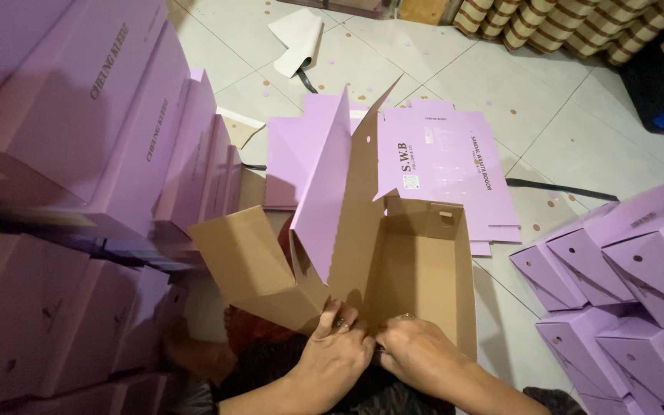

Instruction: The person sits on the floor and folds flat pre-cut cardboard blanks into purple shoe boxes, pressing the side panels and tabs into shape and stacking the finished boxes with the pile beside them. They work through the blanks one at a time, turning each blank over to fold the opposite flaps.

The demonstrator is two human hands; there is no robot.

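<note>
A half-folded cardboard box (416,261), lilac outside and brown inside, stands open in front of me on the tiled floor. One long wall (332,192) sticks up with a zigzag edge, and a brown flap (251,261) hangs out to the left. My left hand (336,350) and my right hand (416,350) meet at the box's near end wall, fingers pinching its edge. Each hand wears a ring. Behind the box lies a stack of flat lilac box blanks (455,165).
Finished lilac boxes (78,154) are piled high on the left. More folded lilac boxes (632,269) lie at the right. A white sheet (299,38) and small punched paper dots lie on the floor tiles (547,100). Striped rolls (578,23) stand at the far right.
</note>
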